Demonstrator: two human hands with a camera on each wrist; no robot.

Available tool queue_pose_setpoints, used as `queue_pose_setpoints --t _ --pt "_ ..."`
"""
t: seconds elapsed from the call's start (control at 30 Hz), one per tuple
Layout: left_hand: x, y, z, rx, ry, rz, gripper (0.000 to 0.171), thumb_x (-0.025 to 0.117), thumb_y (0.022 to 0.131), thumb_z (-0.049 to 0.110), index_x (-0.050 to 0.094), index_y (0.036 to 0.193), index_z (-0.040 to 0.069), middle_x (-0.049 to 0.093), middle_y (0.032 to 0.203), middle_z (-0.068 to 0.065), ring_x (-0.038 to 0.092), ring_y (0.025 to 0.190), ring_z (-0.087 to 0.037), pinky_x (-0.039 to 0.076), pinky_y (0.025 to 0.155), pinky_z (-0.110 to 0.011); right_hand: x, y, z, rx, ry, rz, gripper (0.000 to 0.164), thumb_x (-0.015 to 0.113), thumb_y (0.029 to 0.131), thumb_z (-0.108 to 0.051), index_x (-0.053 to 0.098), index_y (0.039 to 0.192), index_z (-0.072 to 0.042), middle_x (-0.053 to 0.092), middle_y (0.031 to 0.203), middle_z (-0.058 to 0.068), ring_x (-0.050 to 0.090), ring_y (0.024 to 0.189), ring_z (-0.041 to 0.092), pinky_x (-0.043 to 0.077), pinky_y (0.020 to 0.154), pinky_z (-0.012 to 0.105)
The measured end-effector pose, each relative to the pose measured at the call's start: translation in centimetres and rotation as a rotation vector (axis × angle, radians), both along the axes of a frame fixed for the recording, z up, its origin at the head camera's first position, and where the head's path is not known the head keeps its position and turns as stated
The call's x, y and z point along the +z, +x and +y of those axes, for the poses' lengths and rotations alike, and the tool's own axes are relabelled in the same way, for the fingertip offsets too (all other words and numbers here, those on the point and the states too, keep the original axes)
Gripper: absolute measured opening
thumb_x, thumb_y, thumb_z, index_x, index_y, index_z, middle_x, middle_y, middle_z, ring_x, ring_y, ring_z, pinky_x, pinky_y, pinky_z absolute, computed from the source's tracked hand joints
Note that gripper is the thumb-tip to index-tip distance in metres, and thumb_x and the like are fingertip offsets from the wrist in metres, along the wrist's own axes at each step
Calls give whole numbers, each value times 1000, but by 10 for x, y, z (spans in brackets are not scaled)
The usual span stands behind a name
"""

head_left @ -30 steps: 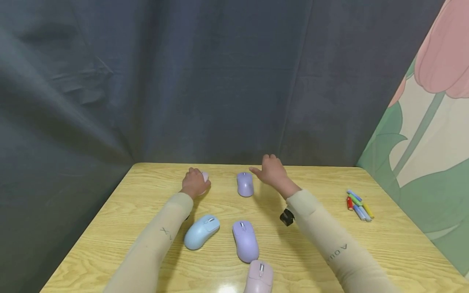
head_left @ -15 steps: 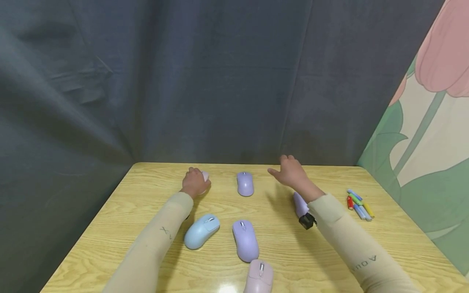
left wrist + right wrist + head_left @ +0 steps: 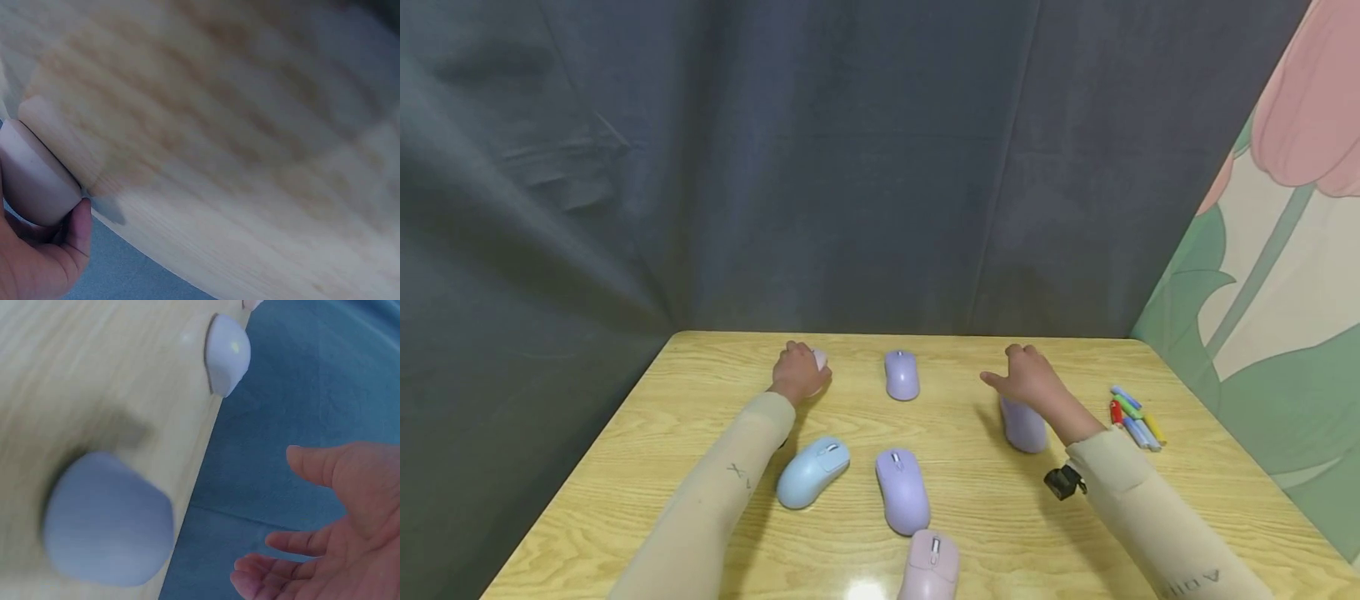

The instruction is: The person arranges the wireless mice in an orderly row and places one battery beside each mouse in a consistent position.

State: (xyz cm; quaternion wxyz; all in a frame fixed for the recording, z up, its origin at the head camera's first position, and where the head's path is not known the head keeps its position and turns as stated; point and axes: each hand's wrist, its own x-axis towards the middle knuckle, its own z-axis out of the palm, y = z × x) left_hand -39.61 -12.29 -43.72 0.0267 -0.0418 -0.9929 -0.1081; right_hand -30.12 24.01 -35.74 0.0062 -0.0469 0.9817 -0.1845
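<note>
At the far left of the table, my left hand (image 3: 799, 372) grips a pale pink computer mouse (image 3: 820, 359); the left wrist view shows the thumb curled against the mouse's (image 3: 40, 175) edge. My right hand (image 3: 1028, 380) hovers at the right, fingers spread and holding nothing. Below it lies a purple mouse (image 3: 1024, 428), its far end covered by the hand in the head view. The right wrist view has that mouse (image 3: 109, 522) apart from the open fingers. Another purple mouse (image 3: 902, 375) lies between the two hands, near the back edge.
Nearer on the wooden table (image 3: 700, 433) lie a light blue mouse (image 3: 813, 472), a purple mouse (image 3: 903, 492) and a pink mouse (image 3: 929, 565). Several small coloured cylinders (image 3: 1137, 419) form a heap at the right. A dark curtain (image 3: 880, 167) hangs behind the table.
My right hand has moved right and lately lower, away from the middle purple mouse. The purple mouse under my right arm has come into sight. My left hand stays in place.
</note>
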Motion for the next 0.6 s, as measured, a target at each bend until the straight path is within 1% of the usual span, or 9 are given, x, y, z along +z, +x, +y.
queue_pose_setpoints --t 0.2,0.33,0.47,0.6 --pt "-1 0 1 7 0 1 67 57 92 41 44 125 -16 46 104 -24 55 94 -35 53 75 -44 -15 10 14 -21 9 -31 75 60 95 -35 32 133 24 35 128 46 41 114 57 40 91 60" --pt "-1 0 1 5 7 3 67 56 92 40 44 124 -16 46 103 -24 55 93 -35 53 74 -44 -25 16 21 -37 8 -59 77 59 95 -38 33 130 25 35 125 46 44 110 57 42 87 60" --pt "-2 0 0 4 7 5 67 56 91 40 44 124 -17 45 102 -24 55 92 -35 53 72 -44 -34 19 24 -38 4 -52 77 56 96 -41 34 127 25 37 120 46 46 105 57 43 84 60" --pt "-3 0 -1 6 9 9 66 56 91 40 44 123 -17 45 101 -23 55 92 -35 53 72 -44 -45 21 24 -52 10 -42 75 57 95 -40 35 124 25 40 114 44 48 101 56 45 81 59"
